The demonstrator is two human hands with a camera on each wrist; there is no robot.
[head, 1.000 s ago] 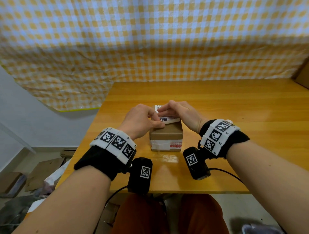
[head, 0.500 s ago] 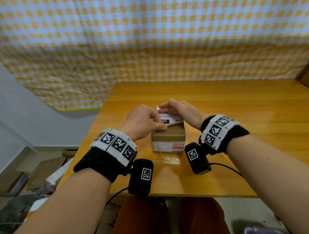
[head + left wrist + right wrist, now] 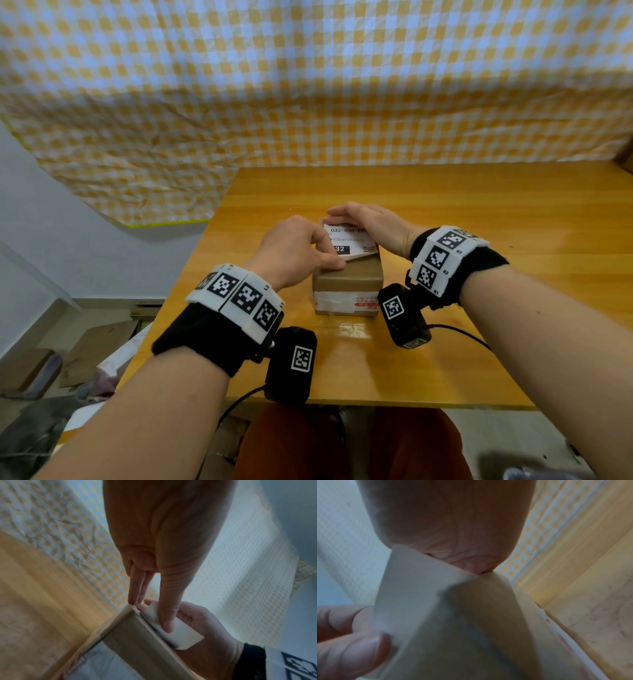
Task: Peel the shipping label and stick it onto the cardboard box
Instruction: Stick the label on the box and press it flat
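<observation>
A small brown cardboard box (image 3: 347, 286) stands on the wooden table (image 3: 479, 212). The white shipping label (image 3: 349, 240) lies over the box top, its far edge down and its near right corner curled up. My left hand (image 3: 308, 251) pinches the label's near left part, thumb on top. In the left wrist view that thumb (image 3: 165, 619) presses the label (image 3: 185, 635) beside the box edge (image 3: 137, 639). My right hand (image 3: 361, 217) lays its fingers flat across the label's far edge. The right wrist view shows the label (image 3: 419, 595) rising to the right palm (image 3: 445, 520).
A yellow checked cloth (image 3: 308, 85) hangs behind the table. Cardboard pieces and clutter (image 3: 96, 346) lie on the floor to the left. A brown box corner (image 3: 627, 154) shows at the far right edge. Bare tabletop spreads to the right of the box.
The right hand has gone from pinching the label to lying flat over its far edge. More of the label's print now shows on the box top. The left hand keeps its pinch.
</observation>
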